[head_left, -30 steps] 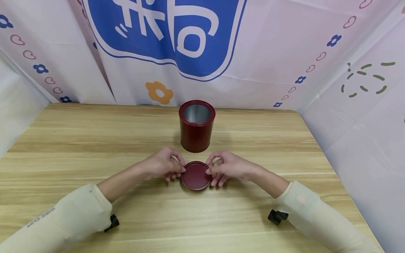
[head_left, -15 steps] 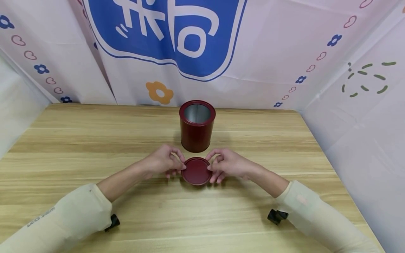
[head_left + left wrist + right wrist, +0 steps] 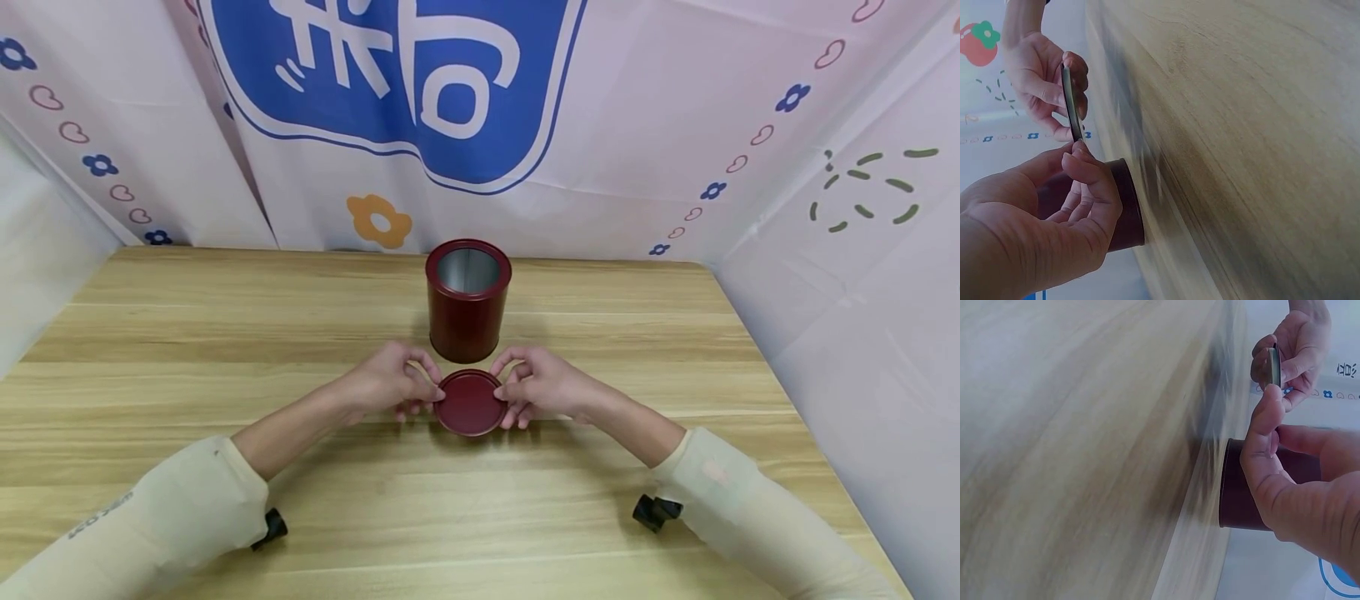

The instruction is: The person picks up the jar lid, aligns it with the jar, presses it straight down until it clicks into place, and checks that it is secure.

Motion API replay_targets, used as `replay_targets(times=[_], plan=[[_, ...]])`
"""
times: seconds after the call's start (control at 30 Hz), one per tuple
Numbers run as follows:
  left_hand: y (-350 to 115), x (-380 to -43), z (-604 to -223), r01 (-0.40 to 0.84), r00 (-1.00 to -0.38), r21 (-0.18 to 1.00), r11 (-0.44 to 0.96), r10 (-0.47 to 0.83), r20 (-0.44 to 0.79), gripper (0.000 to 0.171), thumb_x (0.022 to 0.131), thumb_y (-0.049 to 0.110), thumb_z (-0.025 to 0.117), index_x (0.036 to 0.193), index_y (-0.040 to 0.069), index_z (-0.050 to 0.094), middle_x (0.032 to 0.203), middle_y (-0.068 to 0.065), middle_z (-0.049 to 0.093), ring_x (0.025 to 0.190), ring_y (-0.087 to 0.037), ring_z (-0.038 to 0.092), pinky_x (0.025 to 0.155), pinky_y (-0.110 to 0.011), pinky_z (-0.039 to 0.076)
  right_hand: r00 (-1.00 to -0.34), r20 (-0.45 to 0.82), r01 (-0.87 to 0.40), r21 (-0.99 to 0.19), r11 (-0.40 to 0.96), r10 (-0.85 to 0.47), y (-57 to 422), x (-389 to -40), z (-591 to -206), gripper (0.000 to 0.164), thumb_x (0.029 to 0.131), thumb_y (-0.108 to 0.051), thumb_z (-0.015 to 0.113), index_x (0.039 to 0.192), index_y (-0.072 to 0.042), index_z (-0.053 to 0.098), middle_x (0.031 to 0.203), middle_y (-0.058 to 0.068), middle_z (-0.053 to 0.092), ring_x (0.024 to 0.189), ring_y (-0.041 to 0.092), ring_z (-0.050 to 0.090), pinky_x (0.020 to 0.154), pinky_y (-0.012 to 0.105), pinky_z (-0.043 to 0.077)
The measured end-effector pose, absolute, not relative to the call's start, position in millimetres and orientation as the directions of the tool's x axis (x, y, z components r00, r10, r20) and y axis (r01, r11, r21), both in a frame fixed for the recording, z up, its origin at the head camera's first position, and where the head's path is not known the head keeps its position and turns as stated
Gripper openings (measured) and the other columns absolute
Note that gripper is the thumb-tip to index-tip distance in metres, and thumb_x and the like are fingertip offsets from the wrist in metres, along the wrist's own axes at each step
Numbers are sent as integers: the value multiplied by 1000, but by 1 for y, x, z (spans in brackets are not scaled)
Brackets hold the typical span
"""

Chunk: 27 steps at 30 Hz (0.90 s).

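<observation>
A round dark red lid (image 3: 471, 405) is held between both hands, in front of a dark red metal can (image 3: 467, 321). My left hand (image 3: 390, 381) pinches the lid's left edge between thumb and fingers; my right hand (image 3: 546, 385) pinches its right edge likewise. In the left wrist view the lid (image 3: 1071, 100) shows edge-on, raised off the tabletop, with the can behind the near hand. The can stands upright with its top uncovered, and its bare silvery inside shows.
The wooden table (image 3: 465, 525) stretches to a white printed cloth (image 3: 622, 125) hanging behind the can. Similar cloth borders both sides. A small black device (image 3: 657, 512) sits at the right sleeve, another (image 3: 272, 528) at the left.
Both hands have carried the lid slightly away from the body, closer to the can. Their pinch on its edges stays the same, and the can has not moved.
</observation>
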<state>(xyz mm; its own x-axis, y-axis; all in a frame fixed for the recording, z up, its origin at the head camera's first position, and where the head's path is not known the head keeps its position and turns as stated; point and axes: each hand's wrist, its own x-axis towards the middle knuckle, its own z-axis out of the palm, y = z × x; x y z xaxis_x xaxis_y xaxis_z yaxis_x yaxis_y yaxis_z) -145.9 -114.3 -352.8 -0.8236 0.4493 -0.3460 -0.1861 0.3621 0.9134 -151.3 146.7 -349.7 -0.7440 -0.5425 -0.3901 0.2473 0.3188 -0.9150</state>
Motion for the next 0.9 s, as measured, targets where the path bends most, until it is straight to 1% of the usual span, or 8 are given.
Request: replay_targets(times=[0.17, 0.4, 0.57, 0.73, 0.9], plan=[[-113, -146, -351, -184, -826, 911, 368, 445, -346, 15, 91, 2, 74, 98, -3, 61, 65, -8, 61, 58, -15, 55, 48, -25, 50, -746, -379, 227, -918, 326, -547, 148, -153, -351, 25, 101, 4, 58, 125, 6, 51, 82, 14, 64, 63, 20, 72, 55, 24, 56], [-112, -146, -347, -193, -832, 905, 379, 426, -356, 22, 91, 8, 78, 101, -1, 61, 69, -11, 63, 57, -16, 54, 49, -27, 51, -750, -375, 218, -918, 331, -545, 149, -154, -345, 25, 101, 3, 58, 125, 5, 51, 83, 15, 65, 63, 20, 71, 54, 24, 56], [-111, -146, -345, -190, -841, 904, 384, 412, -352, 23, 91, 10, 79, 100, 0, 60, 69, -11, 63, 55, -16, 52, 48, -28, 52, -763, -355, 198, -924, 329, -540, 148, -155, -342, 26, 100, 3, 59, 125, 5, 52, 83, 15, 65, 61, 18, 70, 54, 24, 56], [-109, -147, -344, -179, -856, 910, 373, 396, -331, 23, 92, 10, 79, 100, 0, 60, 70, -11, 64, 56, -17, 52, 47, -28, 51, -776, -352, 201, -924, 325, -523, 147, -156, -340, 28, 98, 3, 62, 125, 5, 52, 82, 14, 65, 60, 17, 70, 53, 24, 56], [-108, -147, -342, -168, -870, 913, 372, 379, -315, 23, 91, 11, 79, 99, 0, 60, 69, -10, 64, 57, -16, 52, 46, -27, 47, -787, -348, 198, -924, 326, -509, 148, -157, -340, 32, 96, 3, 65, 126, 4, 52, 83, 14, 65, 59, 17, 70, 53, 23, 56]])
